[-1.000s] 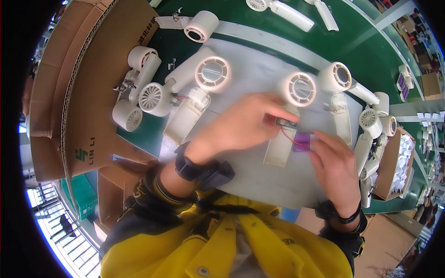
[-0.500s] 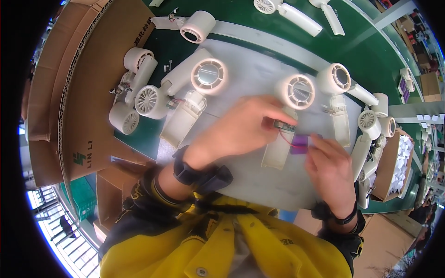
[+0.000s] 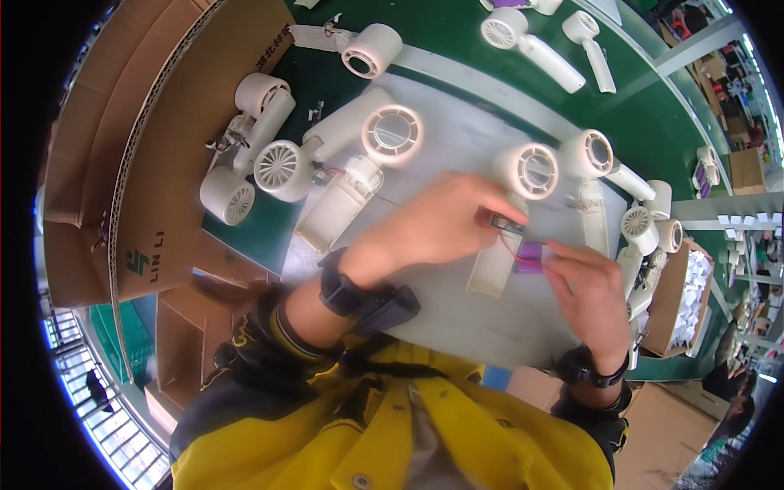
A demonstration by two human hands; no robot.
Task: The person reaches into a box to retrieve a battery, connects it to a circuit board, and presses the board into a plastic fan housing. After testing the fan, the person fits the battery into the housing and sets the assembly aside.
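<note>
In the middle of the work mat lies a white handheld fan (image 3: 527, 171), its round head away from me and its opened handle (image 3: 490, 273) toward me. My left hand (image 3: 452, 214) pinches a small green circuit board (image 3: 508, 224) at the top of that handle. A red wire runs from the board to a purple battery (image 3: 529, 257) beside the handle. Thumb and forefinger of my right hand (image 3: 586, 290) are closed at the battery's right end. My left fingertips are partly hidden behind the hand.
More opened fans lie left (image 3: 392, 135) and right (image 3: 586, 153) on the pale mat (image 3: 425, 302). A big cardboard box (image 3: 175, 139) walls off the left side. A carton of white pieces (image 3: 674, 302) stands at the right. Further fan parts (image 3: 539, 53) lie on the green table behind.
The whole view has shifted slightly, showing more of the far table. Both hands keep their places at the board and the battery, with the right fingers a little straighter.
</note>
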